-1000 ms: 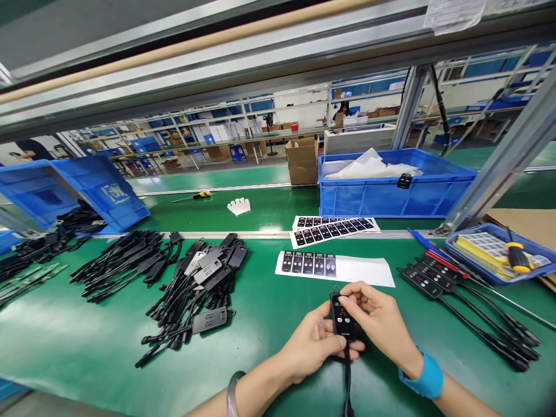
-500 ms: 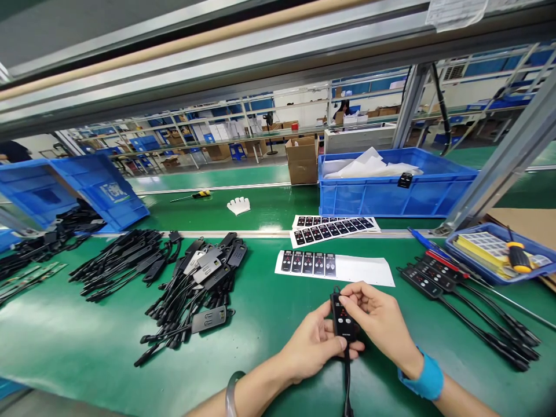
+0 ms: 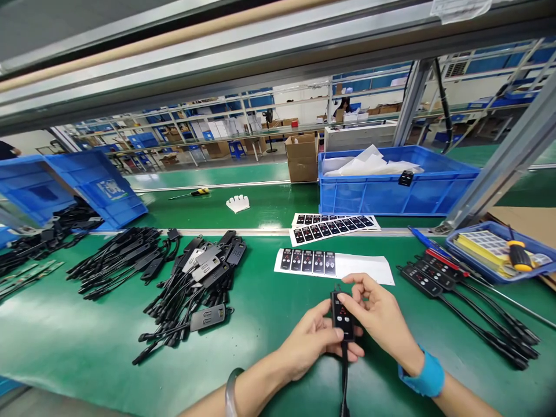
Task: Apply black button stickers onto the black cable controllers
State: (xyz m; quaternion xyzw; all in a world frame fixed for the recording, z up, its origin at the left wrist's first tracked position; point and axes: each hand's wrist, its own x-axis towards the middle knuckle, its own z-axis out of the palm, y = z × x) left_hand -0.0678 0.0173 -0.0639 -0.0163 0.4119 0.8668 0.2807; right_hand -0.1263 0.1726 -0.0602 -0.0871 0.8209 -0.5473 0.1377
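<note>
A small black controller box [image 3: 342, 324] with a cable hanging from its lower end is held upright above the green bench. My left hand [image 3: 306, 341] grips it from the left, thumb on the lower face and fingers wrapped behind. My right hand [image 3: 377, 315] is closed at the upper right of the box, its thumb pressed on the glossy black face near the top and the index finger bent above. Just beyond lies a white label sheet [image 3: 360, 269] that bears several black labels on its left part.
Left of my hands are a pile of black cabled controllers [image 3: 211, 275] and another bundle [image 3: 125, 255]. At right lie several labelled controllers [image 3: 428, 278] and a blue tray [image 3: 495, 272] with a screwdriver. A blue crate [image 3: 382, 194], more label sheets [image 3: 321, 230] and a white glove [image 3: 238, 203] are farther back.
My right thumb has stayed on the upper face, with the index finger lifted slightly. The left thumb has shifted a little on the lower face; the box stays in nearly the same place.
</note>
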